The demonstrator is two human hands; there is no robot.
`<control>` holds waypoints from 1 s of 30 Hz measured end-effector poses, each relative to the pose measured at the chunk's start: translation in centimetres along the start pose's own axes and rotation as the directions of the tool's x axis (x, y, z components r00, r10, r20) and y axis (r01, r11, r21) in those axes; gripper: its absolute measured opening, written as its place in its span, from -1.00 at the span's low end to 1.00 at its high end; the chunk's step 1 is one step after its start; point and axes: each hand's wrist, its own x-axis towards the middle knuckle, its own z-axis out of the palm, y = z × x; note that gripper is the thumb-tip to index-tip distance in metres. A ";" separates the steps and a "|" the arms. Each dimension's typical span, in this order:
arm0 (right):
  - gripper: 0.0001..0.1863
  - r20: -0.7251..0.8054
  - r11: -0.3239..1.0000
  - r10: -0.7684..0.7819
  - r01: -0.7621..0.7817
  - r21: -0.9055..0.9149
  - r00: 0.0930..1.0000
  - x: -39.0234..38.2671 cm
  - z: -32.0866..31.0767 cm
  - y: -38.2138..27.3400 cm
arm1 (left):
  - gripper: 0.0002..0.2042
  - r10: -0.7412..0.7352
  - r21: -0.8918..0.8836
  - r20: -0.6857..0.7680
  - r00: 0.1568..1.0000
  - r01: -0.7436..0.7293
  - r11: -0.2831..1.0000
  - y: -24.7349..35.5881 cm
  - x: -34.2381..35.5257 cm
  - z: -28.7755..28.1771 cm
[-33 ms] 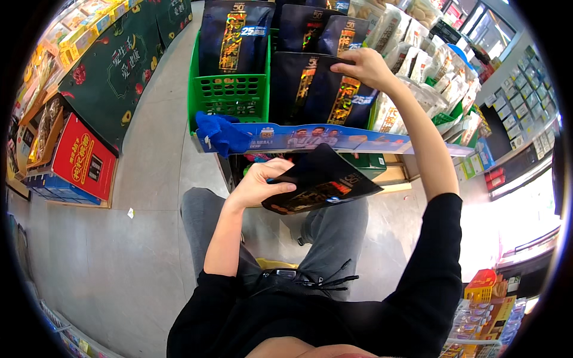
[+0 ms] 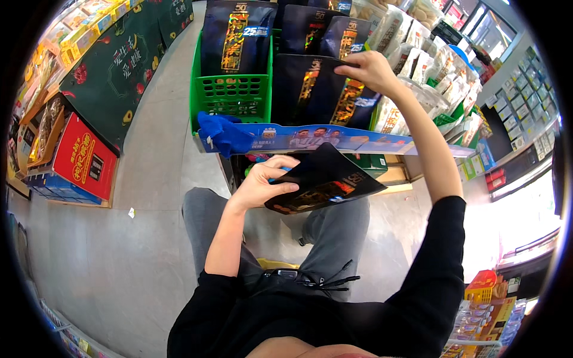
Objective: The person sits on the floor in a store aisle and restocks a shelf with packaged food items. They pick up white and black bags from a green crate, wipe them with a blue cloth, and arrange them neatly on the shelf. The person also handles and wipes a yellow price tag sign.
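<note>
Left hand (image 2: 262,182) gripped a flat dark pouch (image 2: 325,179) over the lap. Right hand (image 2: 370,71) pinched the top of an upright pouch (image 2: 313,89) beside the green basket (image 2: 230,92).

near dark pouch (image 2: 325,182): glossy foil | far green crate (image 2: 230,92): moulded plastic lattice | floor (image 2: 119,256): smooth grey, matt

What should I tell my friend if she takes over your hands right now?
Left hand: holds a dark flat packet over the lap, thumb on top.
Right hand: raised, pinching the top edge of an upright dark bag on the display.
More dark bags stand in the green basket on the left.
Done: several bags stand upright.
Left: the packet in the left hand is not yet on the display.
</note>
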 end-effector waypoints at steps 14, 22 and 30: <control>-0.87 -0.438 0.983 0.078 -0.142 -0.115 0.896 -16.6 -16.5 -11.2 | -0.74 0.386 0.266 -0.302 0.872 -0.312 0.912 6.9 1.6 6.9; -0.79 -0.133 0.933 0.350 -0.358 -0.042 0.927 -26.3 -13.0 -13.3 | -0.87 0.074 -0.148 -0.205 0.976 -0.106 0.983 2.3 3.1 17.1; -0.67 0.008 0.804 0.594 -0.593 0.047 0.805 -33.5 -13.4 -10.4 | -0.87 0.034 -0.096 -0.209 0.977 -0.055 0.994 1.6 3.2 25.5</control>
